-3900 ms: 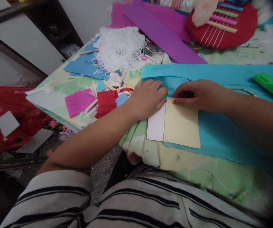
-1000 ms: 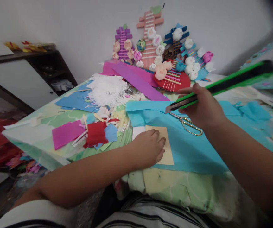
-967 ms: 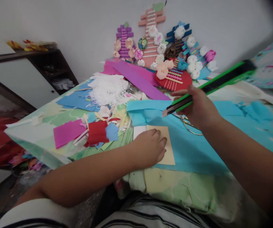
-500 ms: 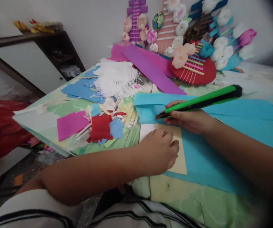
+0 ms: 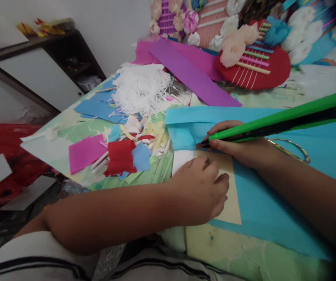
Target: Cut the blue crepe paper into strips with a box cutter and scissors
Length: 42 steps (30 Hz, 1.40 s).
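Note:
My right hand is closed round a green and black utility knife. Its tip touches down at the top edge of a cream card. With curled fingers, my left hand presses that card down. Card and hand lie on a large sheet of light-blue paper, whose far edge is folded over. A white piece of paper shows at the card's left, partly under my left hand. The left fingertips are mostly hidden beneath the hand.
Paper scraps, with a red piece and a magenta piece, lie to the left. Beyond them is a heap of white string. Purple strips and a red oval craft piece sit at the back. A cabinet stands far left.
The view has tilted down and come closer. The knife tip has shifted slightly right along the card's top edge, with the right hand. My left hand stays on the card.

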### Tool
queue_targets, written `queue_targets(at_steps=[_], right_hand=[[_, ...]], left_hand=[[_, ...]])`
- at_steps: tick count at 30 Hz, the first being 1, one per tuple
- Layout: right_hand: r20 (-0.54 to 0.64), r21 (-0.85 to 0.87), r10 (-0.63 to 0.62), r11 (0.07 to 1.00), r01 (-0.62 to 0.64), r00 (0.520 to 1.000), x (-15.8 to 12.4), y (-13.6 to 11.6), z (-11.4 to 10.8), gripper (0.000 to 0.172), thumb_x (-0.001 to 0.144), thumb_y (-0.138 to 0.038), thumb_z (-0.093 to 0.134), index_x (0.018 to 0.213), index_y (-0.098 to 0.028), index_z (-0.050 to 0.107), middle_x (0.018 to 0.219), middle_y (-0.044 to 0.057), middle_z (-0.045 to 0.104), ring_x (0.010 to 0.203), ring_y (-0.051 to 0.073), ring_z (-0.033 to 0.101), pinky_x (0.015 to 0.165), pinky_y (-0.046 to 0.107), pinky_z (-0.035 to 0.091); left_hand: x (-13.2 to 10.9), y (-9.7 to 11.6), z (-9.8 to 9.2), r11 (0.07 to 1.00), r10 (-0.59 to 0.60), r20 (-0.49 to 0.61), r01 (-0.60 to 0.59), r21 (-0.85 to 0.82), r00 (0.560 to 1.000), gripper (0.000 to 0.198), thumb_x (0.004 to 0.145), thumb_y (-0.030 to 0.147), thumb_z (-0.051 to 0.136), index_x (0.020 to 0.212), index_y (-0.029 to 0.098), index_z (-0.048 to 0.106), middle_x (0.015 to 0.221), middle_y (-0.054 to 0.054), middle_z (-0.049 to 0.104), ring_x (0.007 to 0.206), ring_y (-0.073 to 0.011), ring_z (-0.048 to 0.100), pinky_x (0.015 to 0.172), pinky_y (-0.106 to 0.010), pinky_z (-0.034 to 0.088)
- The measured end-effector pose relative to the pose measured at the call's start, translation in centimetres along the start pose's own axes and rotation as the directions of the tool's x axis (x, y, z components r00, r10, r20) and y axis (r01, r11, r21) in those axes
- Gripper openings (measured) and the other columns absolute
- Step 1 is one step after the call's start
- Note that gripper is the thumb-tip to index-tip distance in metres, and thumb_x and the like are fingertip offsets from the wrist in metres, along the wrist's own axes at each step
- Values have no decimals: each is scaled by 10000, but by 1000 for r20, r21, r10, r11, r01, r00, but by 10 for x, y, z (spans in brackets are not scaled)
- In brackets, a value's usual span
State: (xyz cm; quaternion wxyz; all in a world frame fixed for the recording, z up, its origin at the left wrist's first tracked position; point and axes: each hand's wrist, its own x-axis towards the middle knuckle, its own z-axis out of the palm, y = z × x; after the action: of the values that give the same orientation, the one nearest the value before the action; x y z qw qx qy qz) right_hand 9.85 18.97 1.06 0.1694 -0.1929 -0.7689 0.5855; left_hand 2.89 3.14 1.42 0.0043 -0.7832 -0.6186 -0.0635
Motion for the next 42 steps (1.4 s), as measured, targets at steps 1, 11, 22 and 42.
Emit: queue_targets(at_steps=[1, 11, 22, 42], right_hand=[[15, -7, -4, 1000, 4, 1000, 0, 0, 0, 245, 646, -351, 702, 851, -265, 599, 837, -9, 694, 841, 195, 659, 767, 336, 528], [35, -6, -21, 1000, 21, 999, 5, 7, -3, 247, 635, -348, 709, 847, -264, 613, 835, -7, 699, 822, 199, 664, 763, 348, 533], [48, -13, -9, 1000, 10, 999, 10, 14, -5, 269, 595, -363, 734, 838, -284, 650, 852, -5, 690, 838, 215, 654, 764, 366, 532], [75, -183, -60, 980, 73, 995, 9, 8, -2, 209, 633, -393, 695, 805, -280, 660, 819, -14, 679, 779, 180, 637, 755, 323, 514]], left_hand=[[0, 0, 0, 1000, -6, 5, 6, -1, 1000, 377, 870, 330, 354, 1098, 102, 551, 906, -135, 547, 924, -300, 489, 737, -422, 410], [-2, 1, 0, 1000, -12, 1, 12, -16, 1000, 383, 880, 328, 333, 1105, 95, 538, 919, -132, 543, 931, -306, 489, 743, -428, 408], [-1, -2, 0, 1000, 11, 0, -11, -16, 1000, 360, 876, 334, 354, 1060, 104, 561, 928, -136, 555, 934, -299, 499, 749, -431, 414], [-2, -2, 1, 999, 41, -37, -41, -7, 998, 368, 875, 333, 371, 1080, 94, 561, 919, -138, 564, 990, -298, 494, 851, -457, 396]])
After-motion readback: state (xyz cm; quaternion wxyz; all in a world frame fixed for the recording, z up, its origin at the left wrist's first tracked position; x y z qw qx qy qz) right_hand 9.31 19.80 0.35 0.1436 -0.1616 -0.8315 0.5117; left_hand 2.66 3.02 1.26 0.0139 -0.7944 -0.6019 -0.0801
